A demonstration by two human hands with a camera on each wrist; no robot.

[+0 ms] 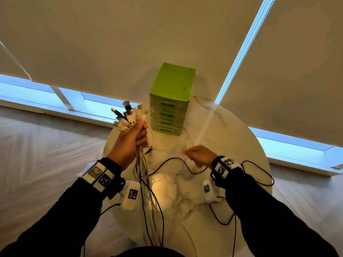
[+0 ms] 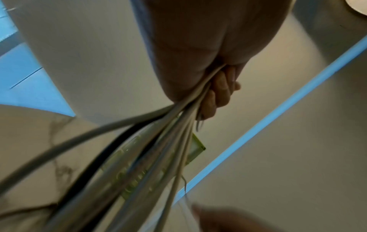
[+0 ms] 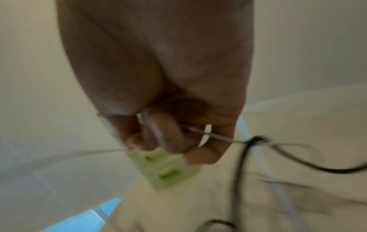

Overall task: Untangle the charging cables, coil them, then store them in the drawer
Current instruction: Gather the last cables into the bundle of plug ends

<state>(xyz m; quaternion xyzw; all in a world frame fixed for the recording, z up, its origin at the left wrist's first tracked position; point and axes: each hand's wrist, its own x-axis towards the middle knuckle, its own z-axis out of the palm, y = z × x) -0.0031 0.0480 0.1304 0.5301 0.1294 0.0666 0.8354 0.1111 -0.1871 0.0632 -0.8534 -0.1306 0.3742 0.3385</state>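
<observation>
With your left hand [image 1: 132, 140] fingers clenched around the bundle of white and black charging cables [image 1: 143, 169] and your right hand [image 1: 199, 154] fingers pinching one thin white cable [image 3: 157, 133], a hard pull could tighten knots below your fingers.

Round table [image 1: 232, 130]: white marble-look top with grey veins, polished; glossy glare patch near its front edge.
Drawer unit [image 1: 172, 84], at the table's far edge: lime-green plastic, smooth, semi-glossy lid; drawer fronts translucent plastic.
Cable bundle [image 1: 143, 169], left of the drawer unit: smooth white and grey plastic sheathing, a few matt black strands. Plug ends [image 1: 126, 115] fanned above: white and black plastic housings, some with shiny metal tips.
Floor [image 1: 46, 145] beyond the table: pale wood-grain planks, herringbone, matt.
Blinds [image 1: 111, 43] behind the drawer unit: beige woven fabric, matt.
Sleeves [image 1: 269, 219]: dark matt cloth.
</observation>
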